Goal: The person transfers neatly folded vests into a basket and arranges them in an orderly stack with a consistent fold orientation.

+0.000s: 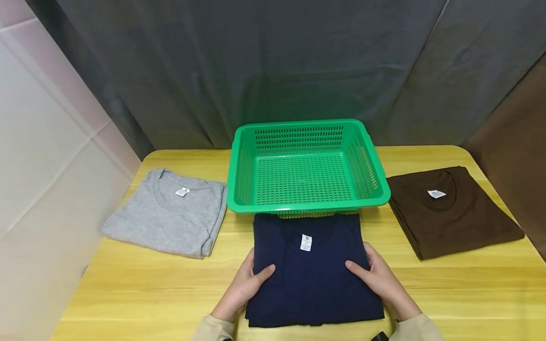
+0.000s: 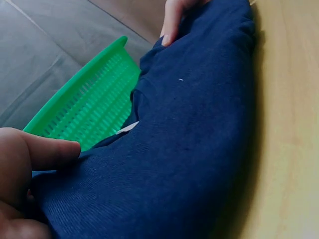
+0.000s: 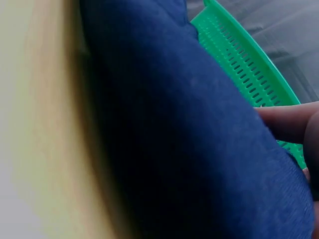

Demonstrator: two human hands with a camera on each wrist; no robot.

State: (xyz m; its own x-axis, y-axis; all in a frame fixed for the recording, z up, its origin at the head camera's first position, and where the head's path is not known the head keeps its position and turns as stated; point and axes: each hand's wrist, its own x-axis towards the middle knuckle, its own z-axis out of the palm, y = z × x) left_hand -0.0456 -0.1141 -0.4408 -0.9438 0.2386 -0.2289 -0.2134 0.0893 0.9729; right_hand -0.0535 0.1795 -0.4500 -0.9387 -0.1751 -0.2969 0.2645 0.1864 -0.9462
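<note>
Both hands grip a folded navy T-shirt point(image 1: 315, 284) by its two sides, in front of the basket. The left hand point(image 1: 249, 279) has its thumb on top of the cloth and its fingers around the left edge. On the opposite side, the right hand point(image 1: 379, 274) holds the shirt the same way, its other fingers mostly hidden beneath. A white label point(image 1: 306, 242) shows at the collar. Just beyond the shirt's far edge stands a green plastic basket point(image 1: 309, 208) with nothing inside. In the left wrist view the navy cloth point(image 2: 164, 134) bulges between the two thumbs.
A folded grey T-shirt point(image 1: 179, 213) lies left of the basket, and a folded brown T-shirt point(image 1: 456, 218) lies to its right. Everything is on a yellow wood-grain table point(image 1: 141, 289). A dark grey curtain point(image 1: 298, 61) hangs behind, with a pale wall point(image 1: 51, 132) at left.
</note>
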